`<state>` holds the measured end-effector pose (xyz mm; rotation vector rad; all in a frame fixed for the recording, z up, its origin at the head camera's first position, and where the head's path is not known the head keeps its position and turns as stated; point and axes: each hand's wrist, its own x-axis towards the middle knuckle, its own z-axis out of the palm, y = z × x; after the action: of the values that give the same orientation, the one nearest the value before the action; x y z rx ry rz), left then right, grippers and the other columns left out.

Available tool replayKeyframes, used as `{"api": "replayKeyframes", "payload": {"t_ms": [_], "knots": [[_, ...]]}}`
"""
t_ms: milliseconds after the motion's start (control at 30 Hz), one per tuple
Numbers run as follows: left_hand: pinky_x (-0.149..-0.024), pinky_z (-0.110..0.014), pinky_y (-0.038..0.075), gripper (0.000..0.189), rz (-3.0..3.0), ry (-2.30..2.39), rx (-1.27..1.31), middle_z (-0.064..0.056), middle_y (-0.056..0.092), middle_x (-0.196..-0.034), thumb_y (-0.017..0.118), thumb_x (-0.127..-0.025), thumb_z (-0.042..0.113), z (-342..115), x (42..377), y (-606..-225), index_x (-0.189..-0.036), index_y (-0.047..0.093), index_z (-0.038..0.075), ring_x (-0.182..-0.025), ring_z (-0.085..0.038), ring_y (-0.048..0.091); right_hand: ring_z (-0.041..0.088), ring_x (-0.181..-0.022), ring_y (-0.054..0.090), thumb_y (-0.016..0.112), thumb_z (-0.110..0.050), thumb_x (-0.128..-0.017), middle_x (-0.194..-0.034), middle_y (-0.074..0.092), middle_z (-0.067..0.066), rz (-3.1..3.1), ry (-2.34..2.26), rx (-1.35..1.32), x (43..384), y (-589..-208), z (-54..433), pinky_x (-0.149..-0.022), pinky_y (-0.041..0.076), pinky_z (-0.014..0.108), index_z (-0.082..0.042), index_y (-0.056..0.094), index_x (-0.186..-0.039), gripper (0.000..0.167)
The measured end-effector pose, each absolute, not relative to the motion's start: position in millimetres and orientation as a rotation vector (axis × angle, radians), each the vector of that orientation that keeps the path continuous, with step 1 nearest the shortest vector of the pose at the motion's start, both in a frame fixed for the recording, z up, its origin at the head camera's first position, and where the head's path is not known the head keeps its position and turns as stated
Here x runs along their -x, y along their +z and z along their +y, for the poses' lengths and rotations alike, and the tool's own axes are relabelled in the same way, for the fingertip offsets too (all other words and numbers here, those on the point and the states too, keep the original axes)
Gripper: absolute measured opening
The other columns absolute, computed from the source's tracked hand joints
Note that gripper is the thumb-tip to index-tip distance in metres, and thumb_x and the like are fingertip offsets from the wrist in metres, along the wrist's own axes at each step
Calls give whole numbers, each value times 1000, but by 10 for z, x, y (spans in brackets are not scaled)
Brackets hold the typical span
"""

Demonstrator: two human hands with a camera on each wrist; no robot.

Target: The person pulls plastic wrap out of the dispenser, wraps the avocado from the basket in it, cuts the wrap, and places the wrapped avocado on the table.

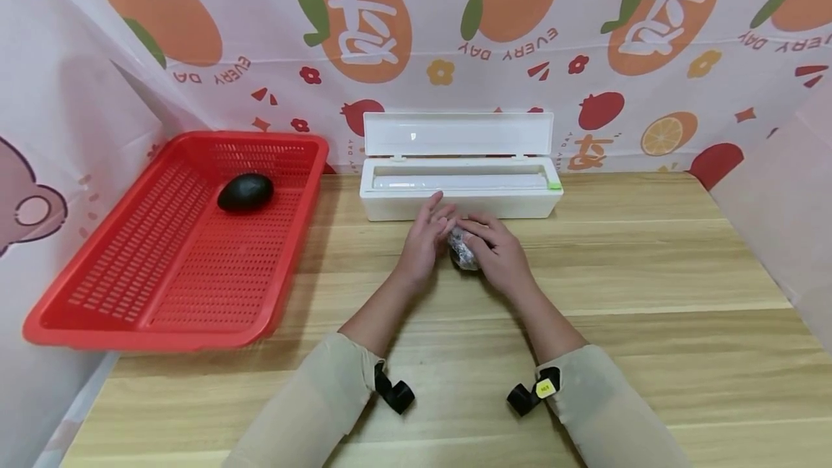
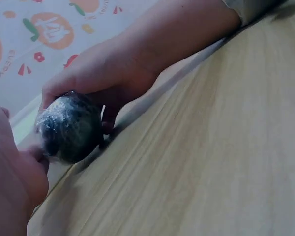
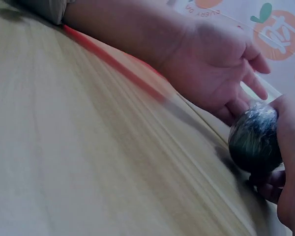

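Note:
A dark, rounded avocado (image 1: 463, 250) wrapped in crinkled, shiny cling film is held just above the table, in front of the white box. My right hand (image 1: 499, 255) grips it from the right, fingers curled round it. On the other side, my left hand (image 1: 421, 248) is at the film with its fingers loosely spread, some pointing up and away. In the left wrist view the film bunches over the end of the wrapped avocado (image 2: 71, 130). The right wrist view shows the left hand (image 3: 216, 64) palm-side, its lower fingers touching the wrapped avocado (image 3: 255, 140).
Behind the hands stands a white cling film box (image 1: 461, 206), lid raised, with a film roll (image 1: 461, 182) inside and a green slider (image 1: 554, 185) at its right end. A red perforated basket (image 1: 286, 295) on the left holds another dark avocado (image 1: 245, 192). A printed cloth (image 1: 442, 103) hangs behind.

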<state>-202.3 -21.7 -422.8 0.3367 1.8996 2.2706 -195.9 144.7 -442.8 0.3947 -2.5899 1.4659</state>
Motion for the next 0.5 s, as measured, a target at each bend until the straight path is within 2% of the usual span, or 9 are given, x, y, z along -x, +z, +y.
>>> {"api": "replayKeyframes", "payload": {"t_ms": [133,233,367,500], "knots": [[-117,-35,31,51,1963,2252,-292,-14,40,-154,56,-98,7,-199,2012,-4233,-147,40,1,-144,-22,36,20,-133,49,56,-30,-100,-138,58,2,-2501,1593,-388,1958,-4452,1442,-110,39,44,-19,70,-125,31],[-116,-36,32,54,2046,2181,-321,-15,36,-156,63,-95,6,-202,1961,-4180,-143,43,-5,-145,-22,33,20,-136,45,57,-26,-99,-141,55,2,-2449,1694,-358,1967,-4457,1454,-112,37,44,-17,69,-125,30],[-116,-40,32,57,2141,2145,-332,-16,38,-155,68,-93,12,-221,1888,-4090,-142,46,-6,-144,-23,35,18,-143,37,60,-22,-98,-150,47,2,-2392,1859,-310,1984,-4437,1473,-117,31,43,-14,68,-127,31],[-115,-36,33,55,2216,2083,-371,-11,40,-154,63,-97,15,-235,1868,-4118,-147,43,2,-143,-20,37,18,-143,37,65,-20,-95,-150,47,2,-2362,1973,-267,1987,-4402,1482,-118,29,40,-12,66,-128,34]]}}
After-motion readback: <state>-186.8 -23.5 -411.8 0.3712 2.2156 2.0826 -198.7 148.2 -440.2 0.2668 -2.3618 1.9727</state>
